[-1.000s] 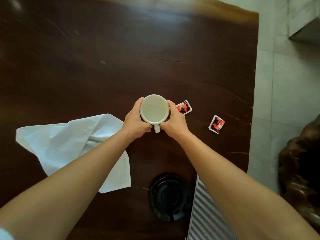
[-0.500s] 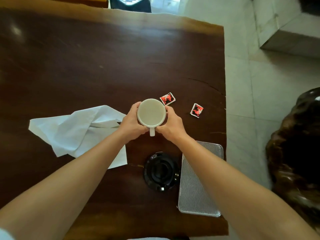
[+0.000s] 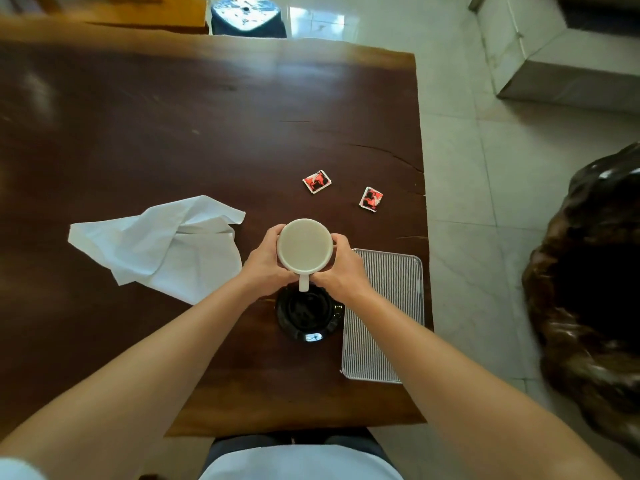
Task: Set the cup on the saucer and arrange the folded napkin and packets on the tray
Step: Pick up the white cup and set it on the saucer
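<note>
The napkin (image 3: 156, 244), white and loosely crumpled, lies flat on the dark wooden worktop (image 3: 173, 116) to the left of the left hand, apart from it.

The left hand (image 3: 266, 268) grips the left wall of the cup (image 3: 304, 245), fingers curled round its side. The cup is white, upright, mouth facing up, and sits between both hands. Its handle points toward the person and overlaps the far rim of the saucer (image 3: 308, 317) in this view. Whether the cup base touches the saucer cannot be told.

The saucer, black and glossy, rests on the worktop just nearer the person than the hands, between the two forearms.

The right hand (image 3: 341, 268) grips the right wall of the cup in the same manner.

The first packet (image 3: 317, 181), red and black, lies on the worktop beyond the hands. The second packet (image 3: 371, 199) lies beyond and to the right of the right hand, apart from the first.

The tray (image 3: 391, 289), metal and ribbed, lies just right of the right hand, beside the saucer. The right forearm crosses its near left corner.
</note>
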The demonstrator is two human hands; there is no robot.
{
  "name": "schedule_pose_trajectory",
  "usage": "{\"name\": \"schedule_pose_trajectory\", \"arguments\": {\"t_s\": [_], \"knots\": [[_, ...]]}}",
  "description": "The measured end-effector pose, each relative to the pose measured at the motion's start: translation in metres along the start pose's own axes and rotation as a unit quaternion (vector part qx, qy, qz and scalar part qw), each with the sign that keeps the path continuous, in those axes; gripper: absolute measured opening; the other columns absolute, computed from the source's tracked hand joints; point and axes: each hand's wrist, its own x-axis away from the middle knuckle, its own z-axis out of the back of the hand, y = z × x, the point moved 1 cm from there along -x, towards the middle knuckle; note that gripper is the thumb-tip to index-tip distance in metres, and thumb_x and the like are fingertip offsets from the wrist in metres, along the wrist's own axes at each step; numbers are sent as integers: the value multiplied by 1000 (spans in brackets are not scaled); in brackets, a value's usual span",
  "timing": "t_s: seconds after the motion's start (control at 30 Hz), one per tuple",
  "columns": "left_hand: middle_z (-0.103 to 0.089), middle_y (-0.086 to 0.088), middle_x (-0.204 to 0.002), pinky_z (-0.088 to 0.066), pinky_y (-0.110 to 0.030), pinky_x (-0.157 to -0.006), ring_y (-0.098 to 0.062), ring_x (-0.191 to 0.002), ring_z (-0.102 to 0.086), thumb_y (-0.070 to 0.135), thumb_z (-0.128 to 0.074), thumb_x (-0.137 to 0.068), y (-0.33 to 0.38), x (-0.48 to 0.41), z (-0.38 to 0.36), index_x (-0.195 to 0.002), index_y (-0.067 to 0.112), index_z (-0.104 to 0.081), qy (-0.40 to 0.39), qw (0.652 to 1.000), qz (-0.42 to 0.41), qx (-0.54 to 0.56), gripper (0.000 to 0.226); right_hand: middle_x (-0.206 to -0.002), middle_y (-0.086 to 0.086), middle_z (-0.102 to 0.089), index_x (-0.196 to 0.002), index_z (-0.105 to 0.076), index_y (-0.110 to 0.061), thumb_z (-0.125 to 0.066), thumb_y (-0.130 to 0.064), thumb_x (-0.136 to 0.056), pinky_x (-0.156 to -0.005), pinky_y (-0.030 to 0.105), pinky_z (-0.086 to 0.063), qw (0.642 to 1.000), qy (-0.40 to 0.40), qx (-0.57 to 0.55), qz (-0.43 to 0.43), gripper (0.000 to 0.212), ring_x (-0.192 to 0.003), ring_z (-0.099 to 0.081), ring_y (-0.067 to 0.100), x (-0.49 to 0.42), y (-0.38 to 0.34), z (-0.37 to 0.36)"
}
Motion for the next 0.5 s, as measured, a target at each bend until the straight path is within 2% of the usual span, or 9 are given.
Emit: {"name": "schedule_pose_trajectory", "arguments": {"t_s": [0.1, 0.23, 0.3, 0.5], "knots": [[-54, 8, -124, -51, -50, -101, -21, -119, -55, 21, -91, -65, -7, 11, -9, -141, 36, -35, -12, 1000, 5, 3, 96, -113, -2, -59, -132, -44, -20, -88, -15, -69, -83, 28, -51, 1000, -4, 1, -10, 77, -105, -59, 15, 15, 11, -2], [-54, 20, -115, -50, -38, -97, -16, -116, -56, 28, -89, -60, -18, 22, -21, -133, 44, -36, -19, 1000, 9, -6, 92, -112, -1, -60, -127, -45, -21, -89, -15, -68, -83, 29, -53, 1000, -8, 4, -23, 74, -103, -59, 15, 31, 25, -4], [-53, 20, -116, -49, -34, -95, -15, -117, -54, 27, -91, -63, -22, 26, -27, -132, 46, -35, -26, 1000, 10, -7, 91, -111, -2, -60, -126, -45, -22, -88, -15, -69, -79, 25, -51, 1000, -8, 4, -28, 72, -101, -59, 14, 38, 30, -6], [-52, 12, -122, -52, -39, -96, -20, -113, -57, 18, -90, -68, -37, 39, -46, -136, 43, -34, -25, 999, 17, -30, 91, -105, -4, -58, -117, -41, -24, -89, -17, -68, -66, 17, -45, 998, -13, 19, -50, 69, -93, -59, 10, 53, 49, -17]]}}
